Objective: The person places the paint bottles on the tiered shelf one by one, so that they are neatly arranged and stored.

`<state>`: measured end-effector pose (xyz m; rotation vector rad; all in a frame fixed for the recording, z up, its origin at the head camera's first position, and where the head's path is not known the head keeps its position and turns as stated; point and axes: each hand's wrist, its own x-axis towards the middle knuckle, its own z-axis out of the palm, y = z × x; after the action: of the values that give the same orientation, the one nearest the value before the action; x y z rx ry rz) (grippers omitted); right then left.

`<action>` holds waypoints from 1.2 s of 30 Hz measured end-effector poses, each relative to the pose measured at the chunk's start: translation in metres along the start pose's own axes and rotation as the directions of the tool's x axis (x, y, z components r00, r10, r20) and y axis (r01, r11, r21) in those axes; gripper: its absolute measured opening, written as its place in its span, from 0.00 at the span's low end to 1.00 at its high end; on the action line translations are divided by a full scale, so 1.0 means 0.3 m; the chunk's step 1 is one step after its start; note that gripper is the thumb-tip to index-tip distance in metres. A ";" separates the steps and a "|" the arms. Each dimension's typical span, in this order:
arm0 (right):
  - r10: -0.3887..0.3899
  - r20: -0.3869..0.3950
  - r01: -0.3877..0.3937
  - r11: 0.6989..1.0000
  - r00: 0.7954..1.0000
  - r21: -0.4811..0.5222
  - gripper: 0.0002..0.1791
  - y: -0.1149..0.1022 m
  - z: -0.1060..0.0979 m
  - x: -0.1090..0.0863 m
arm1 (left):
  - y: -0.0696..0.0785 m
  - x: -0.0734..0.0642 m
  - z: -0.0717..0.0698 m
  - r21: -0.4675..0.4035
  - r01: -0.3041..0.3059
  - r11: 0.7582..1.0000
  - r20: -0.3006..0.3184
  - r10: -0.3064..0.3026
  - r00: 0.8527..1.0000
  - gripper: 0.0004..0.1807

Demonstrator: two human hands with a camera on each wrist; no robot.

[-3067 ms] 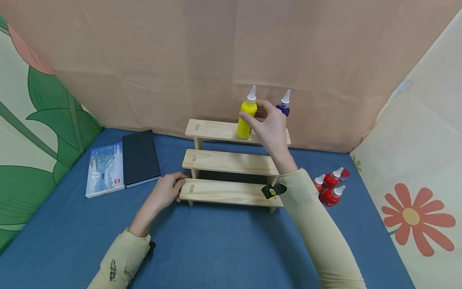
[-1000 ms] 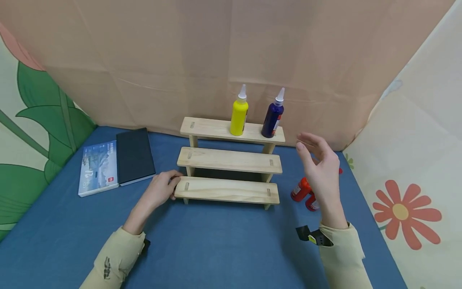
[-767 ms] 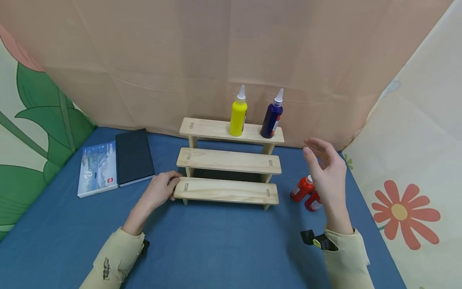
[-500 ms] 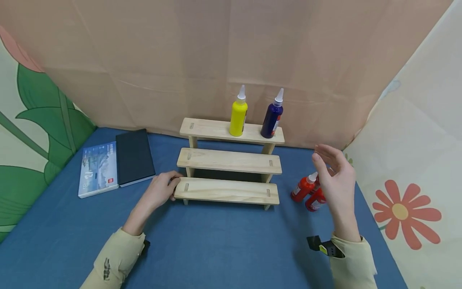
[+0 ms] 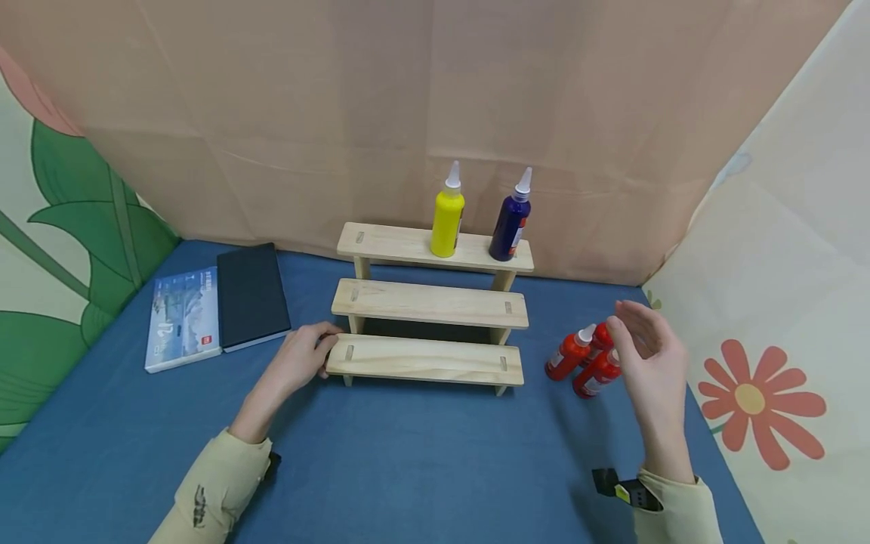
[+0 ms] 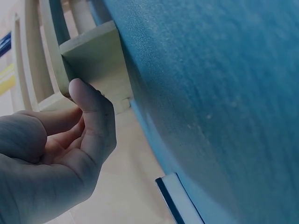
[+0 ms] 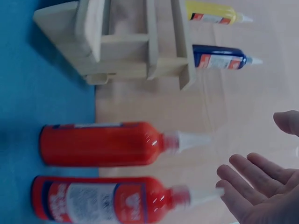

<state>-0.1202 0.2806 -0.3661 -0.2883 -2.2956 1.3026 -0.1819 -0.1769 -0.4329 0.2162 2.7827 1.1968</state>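
Observation:
My left hand (image 5: 306, 353) pinches the left end of the lowest board of a three-step wooden display stand (image 5: 428, 355). In the left wrist view, the thumb and a curled finger (image 6: 96, 121) meet at the board's corner. On the top step stand a yellow squeeze bottle (image 5: 446, 223) and a dark blue squeeze bottle (image 5: 510, 227), both upright with white pointed nozzles. Just right of a cluster of upright red squeeze bottles (image 5: 569, 357), my right hand (image 5: 652, 355) hovers with loosely bent fingers, holding nothing. In the right wrist view, its fingertips overlap the nozzle of one red bottle (image 7: 103, 198).
A blue-and-white book (image 5: 183, 317) and a black notebook (image 5: 254, 295) lie on the blue cloth (image 5: 421, 468) left of the stand. A beige cloth backdrop (image 5: 306, 113) rises behind it. A white panel with a flower print (image 5: 751, 399) borders the right side.
My right hand let go of the yellow bottle on the top step and moved right and down to the red bottles. My left hand keeps its hold on the stand.

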 end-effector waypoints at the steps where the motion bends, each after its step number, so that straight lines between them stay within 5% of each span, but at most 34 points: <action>1: 0.011 -0.005 -0.011 1.000 1.000 -0.005 0.26 0.009 -0.003 -0.002 | 0.000 0.000 0.001 0.002 0.002 1.000 0.001 -0.002 1.000 0.16; 15: 0.117 -0.033 -0.118 0.993 0.993 -0.025 0.31 0.127 -0.024 -0.038 | -0.002 0.005 0.004 0.007 0.004 1.000 0.000 -0.004 1.000 0.16; 27: 0.217 0.017 -0.215 0.973 0.976 -0.089 0.40 0.219 -0.033 -0.087 | 0.002 0.000 0.003 0.013 -0.005 1.000 -0.006 0.006 1.000 0.16; 36: 0.217 0.031 -0.212 0.971 0.976 -0.110 0.42 0.261 -0.019 -0.103 | -0.002 -0.001 0.004 0.006 -0.003 1.000 -0.005 0.003 1.000 0.16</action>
<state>-0.0949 0.3133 -0.4395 -0.5637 -2.4285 1.3012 -0.1814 -0.1765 -0.4342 0.2177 2.7918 1.1918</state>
